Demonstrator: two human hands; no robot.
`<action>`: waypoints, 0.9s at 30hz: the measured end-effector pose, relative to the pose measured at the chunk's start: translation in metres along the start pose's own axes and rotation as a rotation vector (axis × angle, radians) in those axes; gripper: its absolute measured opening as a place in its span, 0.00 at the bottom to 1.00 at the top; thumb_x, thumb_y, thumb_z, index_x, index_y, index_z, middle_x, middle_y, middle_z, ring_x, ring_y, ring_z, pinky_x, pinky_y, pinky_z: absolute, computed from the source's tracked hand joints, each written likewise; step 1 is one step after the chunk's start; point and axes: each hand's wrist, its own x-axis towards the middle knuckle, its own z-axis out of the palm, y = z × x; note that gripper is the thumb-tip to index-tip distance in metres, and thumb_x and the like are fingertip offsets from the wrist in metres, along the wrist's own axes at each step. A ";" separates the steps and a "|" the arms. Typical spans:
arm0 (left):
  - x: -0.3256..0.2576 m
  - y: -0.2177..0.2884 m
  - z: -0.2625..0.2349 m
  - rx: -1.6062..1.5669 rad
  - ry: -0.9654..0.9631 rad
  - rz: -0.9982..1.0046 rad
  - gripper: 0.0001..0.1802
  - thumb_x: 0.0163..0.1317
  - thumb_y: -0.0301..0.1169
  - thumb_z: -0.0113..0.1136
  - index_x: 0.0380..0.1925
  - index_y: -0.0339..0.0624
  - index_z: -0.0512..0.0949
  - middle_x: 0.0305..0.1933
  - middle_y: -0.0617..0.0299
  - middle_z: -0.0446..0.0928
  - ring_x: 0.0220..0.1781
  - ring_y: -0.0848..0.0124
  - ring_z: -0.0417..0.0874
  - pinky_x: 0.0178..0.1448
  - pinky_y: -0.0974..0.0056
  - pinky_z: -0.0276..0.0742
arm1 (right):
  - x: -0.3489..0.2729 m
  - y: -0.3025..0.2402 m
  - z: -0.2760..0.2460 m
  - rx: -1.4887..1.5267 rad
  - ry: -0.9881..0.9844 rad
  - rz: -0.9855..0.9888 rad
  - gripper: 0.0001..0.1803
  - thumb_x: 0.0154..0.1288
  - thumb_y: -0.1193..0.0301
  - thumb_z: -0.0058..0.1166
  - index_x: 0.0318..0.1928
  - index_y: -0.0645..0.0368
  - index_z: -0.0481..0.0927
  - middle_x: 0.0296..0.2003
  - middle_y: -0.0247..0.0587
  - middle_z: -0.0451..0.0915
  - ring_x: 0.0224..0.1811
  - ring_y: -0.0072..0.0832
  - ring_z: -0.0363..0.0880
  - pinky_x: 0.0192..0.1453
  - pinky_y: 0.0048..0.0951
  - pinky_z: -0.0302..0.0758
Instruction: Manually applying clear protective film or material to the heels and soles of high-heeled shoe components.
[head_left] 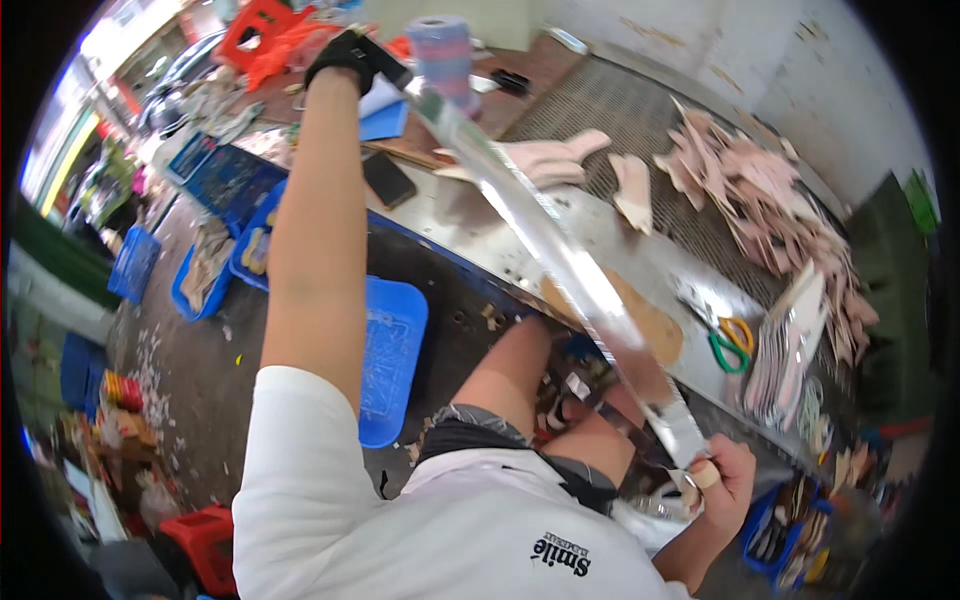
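Observation:
A long, wide, shiny clear strip, like packing tape (pixel 560 250), stretches taut and slanting between my two hands. At the far left my left hand (pixel 345 62), in a black covering, is closed at its upper end; a dark piece there is blurred. Close to my body on the right, my right hand (pixel 728 480) is closed round the lower end, with a small tan rounded piece at the fingers. The strip passes over the metal worktop (pixel 470 215) and a tan sole-shaped piece (pixel 640 315). Scissors (pixel 733 345) with green and yellow handles lie right of it.
Pale pink cut pieces (pixel 770 200) heap at the far right; a stack of layered pieces (pixel 785 350) sits nearer. A phone (pixel 388 180) and a blue-pink roll (pixel 442 60) are by my left arm. Blue trays (pixel 390 370) are below the bench's left edge.

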 end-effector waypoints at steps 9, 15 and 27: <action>0.010 -0.122 0.044 -0.122 -0.205 -0.218 0.18 0.69 0.42 0.45 0.51 0.44 0.73 0.49 0.59 0.76 0.52 0.68 0.76 0.57 0.65 0.71 | -0.065 -0.022 -0.067 -0.553 0.150 -0.095 0.15 0.54 0.65 0.57 0.15 0.58 0.72 0.06 0.31 0.68 0.07 0.25 0.68 0.16 0.24 0.61; -0.128 -0.137 0.137 0.040 -0.529 -0.076 0.14 0.67 0.40 0.50 0.38 0.42 0.75 0.36 0.61 0.78 0.42 0.69 0.78 0.49 0.64 0.75 | -0.091 0.074 -0.107 -0.152 0.299 0.657 0.13 0.49 0.67 0.63 0.31 0.65 0.80 0.21 0.44 0.78 0.27 0.32 0.80 0.30 0.26 0.72; -0.255 -0.303 0.216 0.389 -0.742 0.761 0.20 0.47 0.35 0.71 0.39 0.37 0.79 0.40 0.55 0.77 0.41 0.62 0.80 0.45 0.62 0.77 | 0.234 0.147 -0.012 0.578 0.372 -0.025 0.12 0.65 0.68 0.55 0.46 0.61 0.76 0.33 0.37 0.78 0.33 0.20 0.78 0.39 0.26 0.77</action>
